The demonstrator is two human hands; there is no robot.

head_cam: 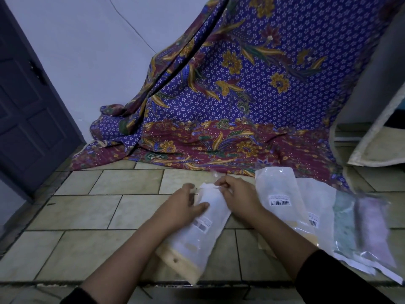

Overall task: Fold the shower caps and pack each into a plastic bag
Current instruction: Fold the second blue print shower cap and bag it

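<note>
A long plastic bag [197, 235] with a white label and a pale shower cap inside lies slanted on the tiled floor in front of me. My left hand [186, 207] presses on its upper left part, thumb across the bag. My right hand [234, 194] pinches the bag's top flap at the far end. To the right lie other packed bags: a white one with a barcode [278, 194], another behind it [315, 207], a green one [344, 224] and a blurred purple one [372, 229].
A purple and maroon batik cloth [241, 106] hangs from above and spreads over the floor behind the bags. A dark door [28, 110] stands at the left. A pale mat [377, 139] leans at the right. Beige floor tiles [98, 216] lie to the left.
</note>
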